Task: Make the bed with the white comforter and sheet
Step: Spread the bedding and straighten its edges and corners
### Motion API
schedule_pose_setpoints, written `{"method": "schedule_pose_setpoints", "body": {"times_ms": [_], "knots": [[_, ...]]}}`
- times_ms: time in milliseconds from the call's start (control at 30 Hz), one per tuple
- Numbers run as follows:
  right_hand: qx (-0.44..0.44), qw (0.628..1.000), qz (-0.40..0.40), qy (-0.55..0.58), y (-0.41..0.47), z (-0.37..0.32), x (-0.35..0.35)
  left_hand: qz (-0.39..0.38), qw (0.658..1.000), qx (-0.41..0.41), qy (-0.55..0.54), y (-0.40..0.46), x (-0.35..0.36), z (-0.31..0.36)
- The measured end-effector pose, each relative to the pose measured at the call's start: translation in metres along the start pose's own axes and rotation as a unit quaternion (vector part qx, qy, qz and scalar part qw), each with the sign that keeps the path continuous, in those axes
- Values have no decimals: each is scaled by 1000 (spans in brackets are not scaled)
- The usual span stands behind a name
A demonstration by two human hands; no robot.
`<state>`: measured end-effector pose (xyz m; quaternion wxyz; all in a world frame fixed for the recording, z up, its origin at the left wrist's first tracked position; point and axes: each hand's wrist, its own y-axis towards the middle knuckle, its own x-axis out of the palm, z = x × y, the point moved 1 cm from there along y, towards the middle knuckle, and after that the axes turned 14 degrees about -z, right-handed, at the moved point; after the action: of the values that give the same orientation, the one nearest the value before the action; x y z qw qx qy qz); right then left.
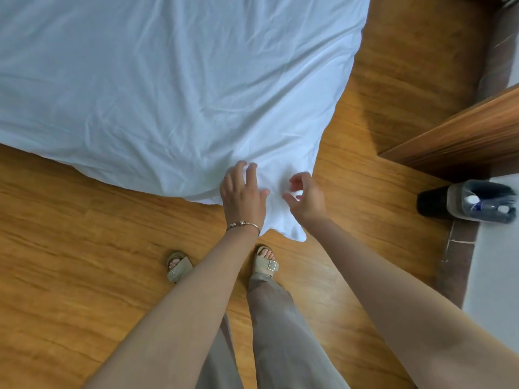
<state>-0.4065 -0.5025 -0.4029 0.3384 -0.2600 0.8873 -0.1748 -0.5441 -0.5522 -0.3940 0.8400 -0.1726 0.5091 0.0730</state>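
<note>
A white comforter covers the bed and fills the upper left of the head view. Its near corner hangs down toward the wooden floor in front of my feet. My left hand, with a bracelet at the wrist, lies on the corner fabric with fingers fairly straight, touching it. My right hand hovers just right of it over the same corner, thumb and fingers loosely curved and apart, holding nothing that I can see. No separate sheet can be told apart from the comforter.
Wooden floor runs around the bed. A wooden furniture edge juts in at the right. A dark bin with plastic bottles stands on the floor at the far right. My sandalled feet stand near the corner.
</note>
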Motion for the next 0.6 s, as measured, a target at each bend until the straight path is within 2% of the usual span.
{"method": "schedule_pose_setpoints", "body": {"times_ms": [100,200,333,400,467,533,600], "knots": [[-57,998,3,0,20,-19,-6,0,998,11,-67,15,-4,-6],[-39,991,-48,-114,41,-34,-4,-49,993,-30,-101,31,-11,-7],[-42,979,-76,-186,48,-35,-7,-76,994,-64,-44,37,-22,-3],[-83,974,-83,-196,47,-31,-14,-40,999,-22,-13,28,-27,-3],[-177,957,-56,-223,40,-27,-22,-8,1000,17,-21,13,-27,-1],[-266,924,-40,-271,27,-18,-30,-41,998,20,-32,-2,-21,1],[-292,904,-64,-307,11,-5,-33,-111,992,-2,-60,-14,-14,5]]}}
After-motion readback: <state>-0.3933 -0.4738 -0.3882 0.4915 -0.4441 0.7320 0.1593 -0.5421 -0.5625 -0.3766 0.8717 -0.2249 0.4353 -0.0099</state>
